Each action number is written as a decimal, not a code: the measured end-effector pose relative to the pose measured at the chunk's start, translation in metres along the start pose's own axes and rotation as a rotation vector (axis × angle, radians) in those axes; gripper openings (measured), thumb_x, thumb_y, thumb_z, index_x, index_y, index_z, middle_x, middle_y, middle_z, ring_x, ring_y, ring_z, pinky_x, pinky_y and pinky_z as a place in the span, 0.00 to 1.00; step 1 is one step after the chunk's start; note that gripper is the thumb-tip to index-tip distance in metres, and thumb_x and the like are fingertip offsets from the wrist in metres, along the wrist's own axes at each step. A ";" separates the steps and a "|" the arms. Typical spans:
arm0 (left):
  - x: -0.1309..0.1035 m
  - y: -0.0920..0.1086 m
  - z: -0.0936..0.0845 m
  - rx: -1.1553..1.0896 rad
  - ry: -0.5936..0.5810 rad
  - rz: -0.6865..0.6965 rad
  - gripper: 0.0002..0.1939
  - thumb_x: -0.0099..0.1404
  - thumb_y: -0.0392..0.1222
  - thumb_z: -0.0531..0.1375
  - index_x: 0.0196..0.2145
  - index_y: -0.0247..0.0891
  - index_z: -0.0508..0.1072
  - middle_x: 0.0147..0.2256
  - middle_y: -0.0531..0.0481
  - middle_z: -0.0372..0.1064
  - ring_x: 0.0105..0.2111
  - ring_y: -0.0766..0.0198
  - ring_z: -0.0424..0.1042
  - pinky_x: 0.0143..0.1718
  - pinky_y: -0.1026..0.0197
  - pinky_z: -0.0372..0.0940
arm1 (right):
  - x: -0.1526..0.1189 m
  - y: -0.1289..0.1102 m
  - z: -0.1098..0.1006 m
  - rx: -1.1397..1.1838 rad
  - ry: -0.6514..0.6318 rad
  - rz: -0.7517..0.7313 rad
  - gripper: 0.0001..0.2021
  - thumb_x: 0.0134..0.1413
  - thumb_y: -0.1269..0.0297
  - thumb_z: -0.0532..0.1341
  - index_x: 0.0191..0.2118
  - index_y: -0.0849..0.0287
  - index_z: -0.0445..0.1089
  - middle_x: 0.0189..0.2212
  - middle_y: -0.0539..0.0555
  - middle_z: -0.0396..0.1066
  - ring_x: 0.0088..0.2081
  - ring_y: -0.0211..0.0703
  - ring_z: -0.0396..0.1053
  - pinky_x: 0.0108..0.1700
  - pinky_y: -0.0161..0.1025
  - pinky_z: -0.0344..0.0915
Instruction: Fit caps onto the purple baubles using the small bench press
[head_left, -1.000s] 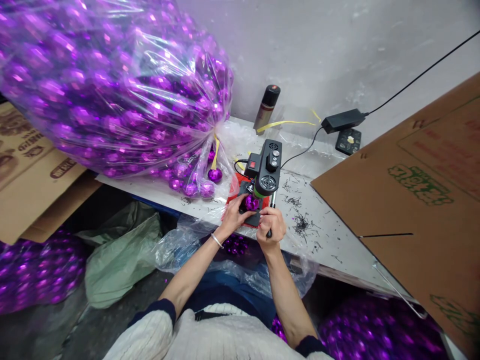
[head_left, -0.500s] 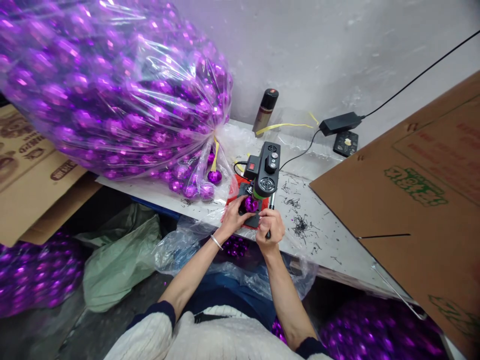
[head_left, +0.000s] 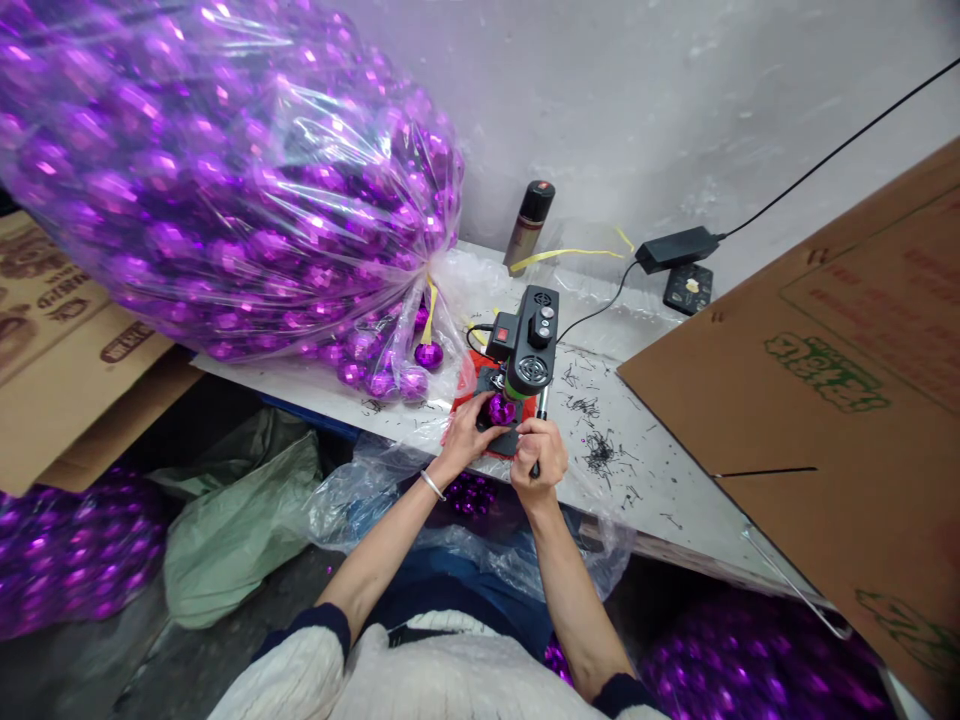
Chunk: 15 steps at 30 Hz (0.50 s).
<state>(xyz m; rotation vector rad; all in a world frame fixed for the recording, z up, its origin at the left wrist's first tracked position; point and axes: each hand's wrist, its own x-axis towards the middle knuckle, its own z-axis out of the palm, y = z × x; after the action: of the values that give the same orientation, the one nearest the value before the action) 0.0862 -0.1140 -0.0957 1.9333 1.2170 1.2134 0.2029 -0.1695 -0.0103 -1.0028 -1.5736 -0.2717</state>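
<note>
A shiny purple faceted ball [head_left: 502, 409] sits under the head of a small black bench drill press [head_left: 533, 340]. My left hand [head_left: 466, 434] pinches the ball from the left, thumb at its near side and fingers along its far left. My right hand [head_left: 540, 456] is wrapped in a fist round the machine's lever handle [head_left: 535, 469], whose tip shows below the fingers. The machine's base stands on a red sheet [head_left: 464, 377] at the table's front edge. Where the ball meets the machine head is too small to make out.
A large clear bag of purple balls [head_left: 247, 200] fills the left. A spray can [head_left: 530, 228], a black power adapter [head_left: 677, 249] and a cardboard box [head_left: 810, 380] stand behind and right. Dark shavings [head_left: 600, 452] litter the white table [head_left: 652, 490]. Clear plastic [head_left: 352, 500] hangs over my lap.
Both hands keep their places on the ball and the lever. The whole view has shifted very slightly; nothing else visibly differs.
</note>
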 end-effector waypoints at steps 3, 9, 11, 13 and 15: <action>0.000 0.001 0.000 -0.012 -0.001 0.007 0.28 0.61 0.43 0.69 0.57 0.37 0.68 0.53 0.40 0.74 0.53 0.52 0.74 0.55 0.48 0.70 | 0.000 0.000 0.000 0.002 0.004 -0.007 0.11 0.61 0.76 0.50 0.31 0.55 0.61 0.28 0.50 0.67 0.31 0.38 0.68 0.33 0.38 0.64; 0.000 0.001 0.000 -0.021 -0.002 0.008 0.28 0.62 0.43 0.68 0.57 0.37 0.67 0.53 0.40 0.73 0.53 0.52 0.74 0.55 0.48 0.70 | -0.001 0.001 0.002 0.003 0.006 -0.008 0.11 0.61 0.76 0.50 0.30 0.55 0.61 0.28 0.50 0.67 0.31 0.38 0.68 0.34 0.38 0.65; 0.000 0.000 0.000 -0.024 0.000 0.014 0.28 0.62 0.43 0.68 0.57 0.37 0.67 0.53 0.39 0.73 0.53 0.52 0.74 0.55 0.48 0.70 | 0.000 0.001 0.001 0.013 0.011 -0.007 0.11 0.61 0.76 0.50 0.30 0.55 0.61 0.28 0.50 0.67 0.31 0.38 0.67 0.33 0.37 0.64; 0.000 -0.001 0.000 -0.018 -0.004 0.010 0.29 0.62 0.43 0.69 0.58 0.37 0.67 0.53 0.39 0.73 0.53 0.51 0.74 0.55 0.47 0.69 | 0.004 -0.002 -0.001 0.022 0.008 -0.003 0.11 0.61 0.76 0.50 0.30 0.55 0.61 0.28 0.50 0.67 0.30 0.37 0.67 0.33 0.37 0.64; 0.000 -0.001 0.000 -0.006 -0.008 -0.003 0.30 0.61 0.44 0.69 0.58 0.38 0.67 0.53 0.39 0.73 0.53 0.51 0.74 0.55 0.47 0.69 | 0.011 -0.007 -0.004 0.027 -0.003 0.032 0.12 0.61 0.77 0.51 0.29 0.56 0.62 0.27 0.50 0.67 0.31 0.37 0.67 0.33 0.36 0.64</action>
<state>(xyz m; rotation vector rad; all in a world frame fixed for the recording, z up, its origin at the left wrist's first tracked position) 0.0858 -0.1134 -0.0967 1.9297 1.2098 1.2053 0.2017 -0.1711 0.0033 -1.0066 -1.5585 -0.2267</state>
